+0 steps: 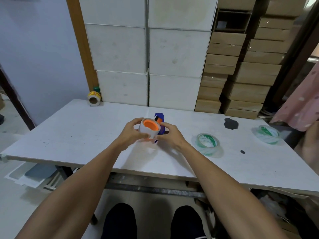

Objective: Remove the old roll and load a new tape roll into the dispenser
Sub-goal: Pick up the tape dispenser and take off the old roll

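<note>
Above the middle of the white table [72, 133] I hold a blue tape dispenser [159, 117] with an orange hub [151, 125]. A pale, nearly used-up roll [144, 129] sits around that hub. My left hand [132, 133] grips the roll from the left, thumb under it. My right hand [170, 135] holds the dispenser body from the right; most of the blue body is hidden behind the roll and fingers. A clear tape roll with green print [208, 143] lies flat on the table to the right. A second one [267, 134] lies further right.
A yellow-and-white label roll [94, 98] stands at the table's back left corner. White boxes [146, 54] and brown cartons [241, 71] are stacked behind the table. A dark patch [231, 123] marks the tabletop. A person in pink cloth [300, 104] stands at the right edge.
</note>
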The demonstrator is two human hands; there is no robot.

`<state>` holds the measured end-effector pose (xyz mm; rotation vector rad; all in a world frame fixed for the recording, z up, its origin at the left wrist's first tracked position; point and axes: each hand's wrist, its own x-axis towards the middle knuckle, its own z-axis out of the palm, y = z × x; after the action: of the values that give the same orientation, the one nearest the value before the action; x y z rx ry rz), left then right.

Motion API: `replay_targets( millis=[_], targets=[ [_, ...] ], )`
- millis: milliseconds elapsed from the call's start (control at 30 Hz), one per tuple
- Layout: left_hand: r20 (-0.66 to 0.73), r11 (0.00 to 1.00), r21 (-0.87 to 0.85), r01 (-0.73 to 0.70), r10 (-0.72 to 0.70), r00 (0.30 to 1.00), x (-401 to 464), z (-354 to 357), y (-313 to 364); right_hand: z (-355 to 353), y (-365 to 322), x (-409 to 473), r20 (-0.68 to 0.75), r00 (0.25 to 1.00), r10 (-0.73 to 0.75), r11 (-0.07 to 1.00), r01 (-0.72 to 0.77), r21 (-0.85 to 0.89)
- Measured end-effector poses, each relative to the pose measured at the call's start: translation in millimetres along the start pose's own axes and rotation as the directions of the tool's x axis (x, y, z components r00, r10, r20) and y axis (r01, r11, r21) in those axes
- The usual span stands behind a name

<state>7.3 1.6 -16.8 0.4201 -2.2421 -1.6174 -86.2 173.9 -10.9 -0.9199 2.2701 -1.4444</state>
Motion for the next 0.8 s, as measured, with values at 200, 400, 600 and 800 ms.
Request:
replay_targets(
  millis=[200, 400, 600, 800],
  targets=[
    [-0.001, 0.988, -0.151, 0.044, -0.045, 0.999, 6.8, -0.5, 8.1, -7.1, 7.7, -13.3, 0.019, 0.997, 0.075, 0.971, -0.078, 0.225],
    [-0.030, 0.968, -0.250, 0.033, -0.041, 0.999, 15.7, 1.8, 19.6, -11.0, 13.5, -22.5, 0.084, 0.979, 0.184, 0.844, -0.201, 0.496],
    [-0.018, 0.975, -0.219, 0.039, -0.044, 0.999, 23.7, 18.8, 32.0, -15.6, 12.7, -22.0, 0.103, 0.964, 0.246, 0.715, -0.252, 0.652],
    [-0.036, 0.969, -0.245, 0.042, -0.052, 0.998, 31.7, 39.4, 49.0, -22.3, 11.1, -18.6, 0.087, 0.965, 0.247, 0.611, -0.225, 0.759]
  ],
)
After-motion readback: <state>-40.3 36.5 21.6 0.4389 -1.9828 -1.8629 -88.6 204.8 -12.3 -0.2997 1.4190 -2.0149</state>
